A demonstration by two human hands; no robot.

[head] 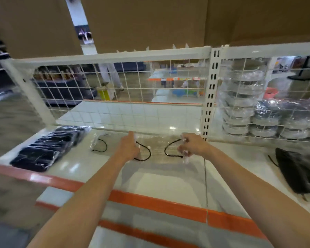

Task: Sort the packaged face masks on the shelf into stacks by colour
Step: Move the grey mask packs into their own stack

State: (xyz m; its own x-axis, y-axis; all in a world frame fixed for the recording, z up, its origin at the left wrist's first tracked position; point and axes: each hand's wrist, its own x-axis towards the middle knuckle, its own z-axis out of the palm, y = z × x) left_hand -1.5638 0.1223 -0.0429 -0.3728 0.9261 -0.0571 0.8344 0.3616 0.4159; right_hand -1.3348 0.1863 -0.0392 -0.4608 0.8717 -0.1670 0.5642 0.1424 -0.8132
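Both hands are on one clear-wrapped mask pack lying on the white shelf: left hand grasping its left end, right hand fingers pinching the right end. Pale mask, black ear loops, crinkly wrap. Further left sits a stack of black mask packs. No readable labels, too blurry.

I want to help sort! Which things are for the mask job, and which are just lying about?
For the job:
- clear mask pack, held by left hand and right hand
- dark mask stack
- black masks

Lying about:
- wrapped round packs behind wire grid
- cardboard boxes
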